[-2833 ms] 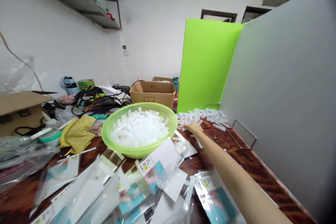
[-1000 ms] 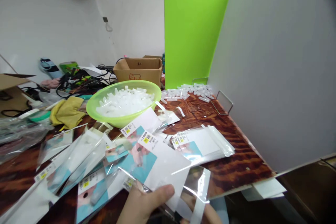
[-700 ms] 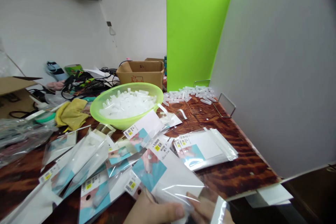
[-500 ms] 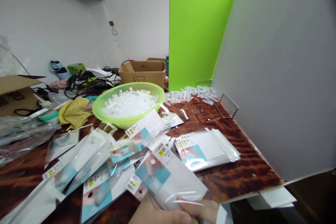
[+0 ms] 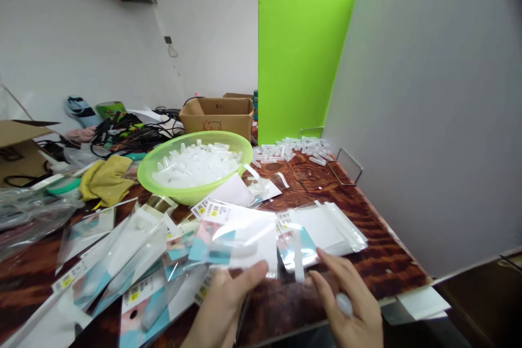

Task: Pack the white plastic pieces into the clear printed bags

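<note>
My left hand [image 5: 222, 299] grips the lower edge of a clear plastic packet [image 5: 244, 234], thumb on top. Inside the packet is a white, blue and pink printed card with a price label. My right hand [image 5: 350, 299] is curled, with a small translucent white plastic tube [image 5: 345, 304] among its fingers. Its thumb and forefinger come close together beside the white strip [image 5: 299, 255] at the packet's flap end; whether they pinch the clear flap I cannot tell. More filled packets [image 5: 150, 304] lie heaped to the left, and a neat stack of packets [image 5: 326, 228] lies behind my right hand.
A green bowl [image 5: 191, 196] full of white plastic tubes stands at the back. Loose tubes [image 5: 314, 147] lie beside the green panel [image 5: 302, 54]. A grey panel [image 5: 420, 119] and wire bracket [image 5: 346, 168] border the right. Yellow gloves [image 5: 108, 179] and a carton [image 5: 218, 114] sit further back.
The packet has turned and shifted up and left, now lying more level. My hands have moved apart, the left below the packet and the right out to its right. The view has shifted slightly.
</note>
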